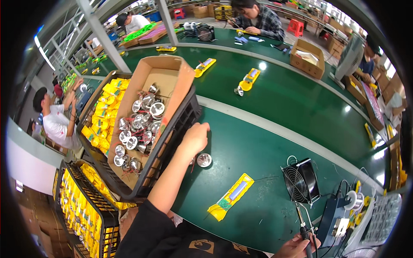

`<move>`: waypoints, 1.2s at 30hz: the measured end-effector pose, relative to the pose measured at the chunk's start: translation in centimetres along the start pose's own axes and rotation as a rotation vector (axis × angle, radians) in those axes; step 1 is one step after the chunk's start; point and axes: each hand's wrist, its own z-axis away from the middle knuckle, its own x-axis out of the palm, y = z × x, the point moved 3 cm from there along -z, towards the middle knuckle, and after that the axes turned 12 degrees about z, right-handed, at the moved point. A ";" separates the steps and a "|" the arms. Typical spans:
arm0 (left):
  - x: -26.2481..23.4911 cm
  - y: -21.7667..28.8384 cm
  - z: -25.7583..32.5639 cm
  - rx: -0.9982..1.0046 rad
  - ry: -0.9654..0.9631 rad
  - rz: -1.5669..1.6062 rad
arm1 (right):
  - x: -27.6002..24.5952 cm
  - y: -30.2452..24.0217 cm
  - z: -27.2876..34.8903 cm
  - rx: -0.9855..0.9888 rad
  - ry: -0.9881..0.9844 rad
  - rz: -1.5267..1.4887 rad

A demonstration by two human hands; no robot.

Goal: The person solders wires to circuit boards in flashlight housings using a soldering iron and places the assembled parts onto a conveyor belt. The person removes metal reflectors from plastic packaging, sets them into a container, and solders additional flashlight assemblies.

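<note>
My left hand (pixel 195 137) is beside the black crate's right side, over the green bench, with its fingers curled in. What they hold, if anything, is hidden. Just below it, a round silver lamp reflector (pixel 204 160) lies on the bench, and another is partly covered by my forearm. My right hand (pixel 297 247) grips a soldering iron (pixel 304 230) by its dark handle at the lower right. Between my hands rests an open yellow housing (pixel 232 197), holding a blue-purple cylindrical cell (pixel 239 190) and a green circuit board (pixel 224 204), with thin wires sticking out.
A cardboard box (pixel 172 71) of wired reflectors sits in the black crate (pixel 165 148) beside yellow housings. Another crate (pixel 112 215) stands lower left. A small black fan (pixel 301 181) and a blue soldering station (pixel 333 215) are right. Beyond a rail, yellow housings (pixel 249 79) lie along a green belt; people work around it.
</note>
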 end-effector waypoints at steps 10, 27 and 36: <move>0.6 -0.6 1.0 -0.053 -0.142 -0.009 | -1.2 2.8 1.6 -0.260 0.086 0.412; 1.7 4.3 2.6 0.312 -0.138 0.288 | 1.6 4.6 0.9 -0.316 0.269 0.254; 4.1 6.9 5.7 0.314 -0.145 0.623 | 0.7 5.4 2.2 -0.149 0.064 0.107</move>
